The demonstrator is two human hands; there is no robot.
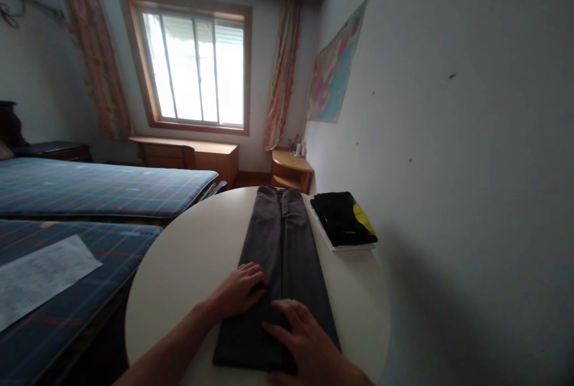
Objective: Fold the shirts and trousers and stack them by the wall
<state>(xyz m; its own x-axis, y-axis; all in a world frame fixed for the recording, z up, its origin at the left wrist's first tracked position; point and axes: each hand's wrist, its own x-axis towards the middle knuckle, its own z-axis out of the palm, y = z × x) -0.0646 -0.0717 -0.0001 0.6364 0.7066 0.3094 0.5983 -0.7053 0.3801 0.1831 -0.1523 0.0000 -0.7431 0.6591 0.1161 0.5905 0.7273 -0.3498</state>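
Dark trousers (264, 242) lie lengthwise on worktop (188, 260): likely light, soft, limp; best held by side edges. Right hand (307, 335) spread, grip released; left hand (244, 290) touches left edge, pinch unclear.

The dark grey trousers (298, 254) lay flat and lengthwise through the lower middle of the frame, unfolded along their length. Their waistband (269, 190) sat just above the frame's centre, slightly uneven; the two smooth legs (262, 239) ran side by side, closely touching, towards the bottom edge, nearly black there.
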